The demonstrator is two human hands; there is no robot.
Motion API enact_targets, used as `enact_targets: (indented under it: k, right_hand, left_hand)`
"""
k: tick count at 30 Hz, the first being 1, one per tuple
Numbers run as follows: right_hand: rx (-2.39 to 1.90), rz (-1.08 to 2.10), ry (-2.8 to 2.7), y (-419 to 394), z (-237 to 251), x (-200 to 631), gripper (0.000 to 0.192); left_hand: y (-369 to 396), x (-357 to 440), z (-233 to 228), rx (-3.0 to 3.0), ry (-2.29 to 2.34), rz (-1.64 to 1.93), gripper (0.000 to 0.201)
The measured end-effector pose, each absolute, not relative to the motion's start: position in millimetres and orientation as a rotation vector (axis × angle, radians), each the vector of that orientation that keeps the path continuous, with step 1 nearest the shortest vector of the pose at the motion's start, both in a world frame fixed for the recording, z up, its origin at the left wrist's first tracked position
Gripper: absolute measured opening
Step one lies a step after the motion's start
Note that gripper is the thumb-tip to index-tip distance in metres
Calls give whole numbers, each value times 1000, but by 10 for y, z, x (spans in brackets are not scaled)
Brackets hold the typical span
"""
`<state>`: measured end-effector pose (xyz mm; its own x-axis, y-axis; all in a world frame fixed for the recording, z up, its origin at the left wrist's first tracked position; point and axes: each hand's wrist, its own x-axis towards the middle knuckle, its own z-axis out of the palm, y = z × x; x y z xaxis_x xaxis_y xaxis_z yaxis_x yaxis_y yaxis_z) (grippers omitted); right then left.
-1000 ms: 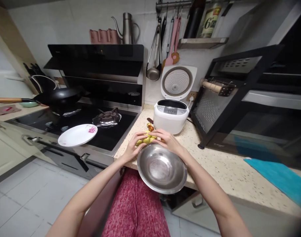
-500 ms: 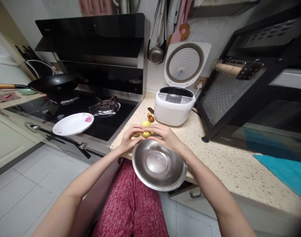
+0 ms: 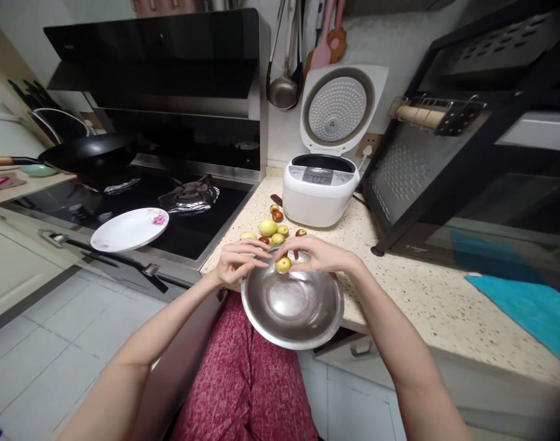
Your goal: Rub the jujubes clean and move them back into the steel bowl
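Note:
A wide stainless steel bowl (image 3: pixel 291 334) stands at the counter's front edge, its rim reaching out over my lap. My right hand (image 3: pixel 314 252) pinches a yellow-green jujube (image 3: pixel 283 264) between thumb and fingers, above the far inside of the bowl. My left hand (image 3: pixel 241 260) is at the bowl's left far rim, fingers stretched and apart, with nothing visible in it. Behind the bowl lies a loose group of green jujubes (image 3: pixel 268 228) and reddish-brown jujubes (image 3: pixel 277 216). Part of this group is hidden by my hands.
A white rice cooker (image 3: pixel 319 199) with its lid raised stands behind the fruit. On the left, a floral plate (image 3: pixel 128 231) rests at the stove's front and a black wok (image 3: pixel 91 153) sits farther back. A dark oven (image 3: pixel 482 202) and a turquoise cloth (image 3: pixel 521 306) are at right.
Both hands were together at the fruit behind the bowl. My right hand has come back over the bowl with a jujube, and my left hand has moved apart, opening its fingers.

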<state>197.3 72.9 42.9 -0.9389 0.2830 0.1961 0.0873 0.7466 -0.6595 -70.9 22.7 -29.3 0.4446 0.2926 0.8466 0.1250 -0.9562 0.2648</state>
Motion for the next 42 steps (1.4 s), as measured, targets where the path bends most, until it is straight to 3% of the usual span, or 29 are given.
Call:
enact_targets:
  k: [17, 25, 34, 42]
  right_hand:
    - [-372, 944, -2866, 708, 243, 1877, 29]
    - [-423, 974, -2572, 760, 415, 2025, 17]
    - [-964, 339, -2357, 1180, 189, 2166, 24]
    - [-1106, 236, -2600, 1264, 45, 2161, 39]
  left_hand:
    - [205, -672, -281, 2582, 421, 1473, 31]
    - [210, -676, -332, 2573, 413, 1518, 30]
    - [198, -669, -329, 2595, 417, 1584, 30]
    - [185, -674, -307, 2573, 460, 1580, 34]
